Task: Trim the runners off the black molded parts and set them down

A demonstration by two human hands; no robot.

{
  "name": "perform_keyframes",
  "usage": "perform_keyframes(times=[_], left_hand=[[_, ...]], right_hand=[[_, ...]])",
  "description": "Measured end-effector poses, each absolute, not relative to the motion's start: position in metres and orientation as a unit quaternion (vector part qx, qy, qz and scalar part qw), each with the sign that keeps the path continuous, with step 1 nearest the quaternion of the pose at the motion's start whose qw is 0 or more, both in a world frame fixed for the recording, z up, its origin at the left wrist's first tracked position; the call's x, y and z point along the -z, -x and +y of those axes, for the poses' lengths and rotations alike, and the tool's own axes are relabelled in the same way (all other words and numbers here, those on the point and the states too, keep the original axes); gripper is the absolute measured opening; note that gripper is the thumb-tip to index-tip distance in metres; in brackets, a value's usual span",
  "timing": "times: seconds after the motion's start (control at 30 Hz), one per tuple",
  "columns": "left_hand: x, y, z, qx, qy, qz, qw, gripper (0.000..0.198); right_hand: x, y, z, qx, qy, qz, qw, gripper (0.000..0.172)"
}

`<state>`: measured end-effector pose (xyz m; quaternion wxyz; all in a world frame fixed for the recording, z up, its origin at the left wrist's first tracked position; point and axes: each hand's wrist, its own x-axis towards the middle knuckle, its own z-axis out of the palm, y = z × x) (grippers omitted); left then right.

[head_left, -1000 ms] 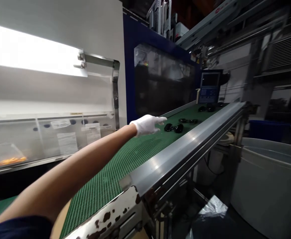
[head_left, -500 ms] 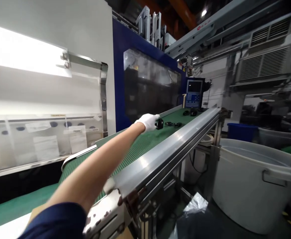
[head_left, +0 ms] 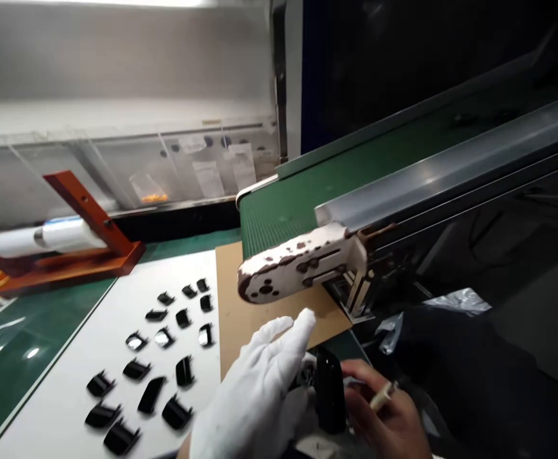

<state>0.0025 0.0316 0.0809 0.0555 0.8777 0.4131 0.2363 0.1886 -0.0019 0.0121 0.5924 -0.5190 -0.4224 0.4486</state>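
My left hand [head_left: 260,389], in a white glove, is closed around a glossy black plastic part [head_left: 330,390] at the bottom centre. The part stands on its long side, and its back face is turned towards the glove. Just to its right, my bare right hand [head_left: 385,414] grips a slim tool with a cream-coloured end [head_left: 384,396]. Its working tip is hidden behind the black part and the fingers. On the white sheet [head_left: 130,306] at left lie several similar black parts [head_left: 152,394], spread in loose rows.
A green conveyor belt [head_left: 279,217] with metal side rails slopes up to the right. Cardboard [head_left: 228,287] lies under its end. An orange roll stand [head_left: 92,217] is on the green table at left. Dark plastic sheeting [head_left: 441,357] is at lower right.
My left hand has come back from the conveyor to the front of me with a black part. My right hand has come into view beside it, and the view has turned left and down.
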Motion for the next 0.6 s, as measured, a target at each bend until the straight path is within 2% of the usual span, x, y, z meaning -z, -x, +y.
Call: perform_keyframes(times=[0.1, 0.3, 0.4, 0.5, 0.53, 0.6], left_hand=[[-0.049, 0.001, 0.03, -0.192, -0.872, 0.433, 0.12, 0.114], [-0.037, 0.009, 0.034, -0.207, -0.867, 0.419, 0.171, 0.106], [-0.03, 0.026, 0.032, -0.273, -0.839, 0.409, 0.232, 0.096], [-0.014, 0.051, 0.028, -0.348, -0.763, 0.458, 0.295, 0.076], [-0.007, 0.057, 0.027, -0.36, -0.737, 0.479, 0.312, 0.076], [0.006, 0.064, 0.023, -0.366, -0.699, 0.502, 0.354, 0.093]], right_hand=[[-0.007, -0.168, 0.003, -0.472, 0.484, -0.459, 0.576, 0.033], [0.027, -0.149, -0.002, -0.561, 0.538, -0.351, 0.523, 0.039], [0.037, -0.142, -0.003, -0.571, 0.528, -0.276, 0.565, 0.035], [0.044, -0.137, -0.002, -0.617, 0.497, -0.182, 0.583, 0.03], [0.046, -0.136, -0.001, -0.632, 0.487, -0.164, 0.581, 0.031], [0.051, -0.134, -0.001, -0.651, 0.47, -0.142, 0.579, 0.032]])
